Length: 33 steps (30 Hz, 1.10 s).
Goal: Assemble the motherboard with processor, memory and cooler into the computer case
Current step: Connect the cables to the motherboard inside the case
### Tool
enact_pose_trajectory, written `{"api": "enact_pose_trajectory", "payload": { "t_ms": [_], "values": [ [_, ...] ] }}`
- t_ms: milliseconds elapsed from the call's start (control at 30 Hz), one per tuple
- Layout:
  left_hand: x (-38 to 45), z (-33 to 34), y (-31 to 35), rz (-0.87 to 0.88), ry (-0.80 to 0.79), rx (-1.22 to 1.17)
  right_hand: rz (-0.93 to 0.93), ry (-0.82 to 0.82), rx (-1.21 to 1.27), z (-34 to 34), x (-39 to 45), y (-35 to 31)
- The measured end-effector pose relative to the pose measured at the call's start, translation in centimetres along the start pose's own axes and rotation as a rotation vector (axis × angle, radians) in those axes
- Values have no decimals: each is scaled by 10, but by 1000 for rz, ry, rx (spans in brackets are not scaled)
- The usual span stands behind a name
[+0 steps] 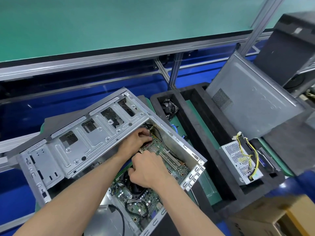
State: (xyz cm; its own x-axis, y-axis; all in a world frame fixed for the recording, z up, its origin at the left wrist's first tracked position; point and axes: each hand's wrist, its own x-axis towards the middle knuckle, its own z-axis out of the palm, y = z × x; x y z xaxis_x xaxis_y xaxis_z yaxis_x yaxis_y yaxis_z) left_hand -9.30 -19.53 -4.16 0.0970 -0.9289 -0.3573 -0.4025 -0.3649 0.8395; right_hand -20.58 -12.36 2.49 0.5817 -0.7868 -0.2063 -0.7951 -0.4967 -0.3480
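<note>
An open silver computer case (71, 150) lies tilted on the bench with a green motherboard (151, 196) inside it. A black cooler (134, 186) sits on the board, mostly hidden under my right hand. My left hand (134, 142) reaches deep into the case at the board's far end, fingers curled near a connector and cables; what it holds is hidden. My right hand (146, 169) rests over the middle of the board with fingers curled down at the cooler's edge; its fingertips are out of sight.
A black foam tray (201, 133) to the right holds a small fan (169, 108) and a power supply (242, 160) with yellow wires. The grey side panel (252, 103) leans on it. Cardboard boxes (276, 217) sit at bottom right, another black case (293, 40) top right.
</note>
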Motion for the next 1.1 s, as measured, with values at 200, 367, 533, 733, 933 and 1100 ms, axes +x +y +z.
{"api": "enact_pose_trajectory", "payload": {
  "t_ms": [200, 367, 533, 733, 933, 1100],
  "values": [
    [1, 6, 0, -9, 40, 47, 6, 25, 22, 2, 0, 1],
    [7, 7, -3, 40, 6, 57, 41, 28, 37, -1, -1, 1],
    [10, 7, -8, 78, 7, 74, 133, -35, 58, -10, -3, 8],
    [14, 9, -13, 125, 14, 126, 255, -317, 155, -27, 1, 31],
    [14, 9, -14, 101, 22, 114, 344, -215, 135, -26, 4, 30],
    [13, 9, -8, 103, 15, 86, 446, -284, 149, -17, 17, 37]
  ]
}}
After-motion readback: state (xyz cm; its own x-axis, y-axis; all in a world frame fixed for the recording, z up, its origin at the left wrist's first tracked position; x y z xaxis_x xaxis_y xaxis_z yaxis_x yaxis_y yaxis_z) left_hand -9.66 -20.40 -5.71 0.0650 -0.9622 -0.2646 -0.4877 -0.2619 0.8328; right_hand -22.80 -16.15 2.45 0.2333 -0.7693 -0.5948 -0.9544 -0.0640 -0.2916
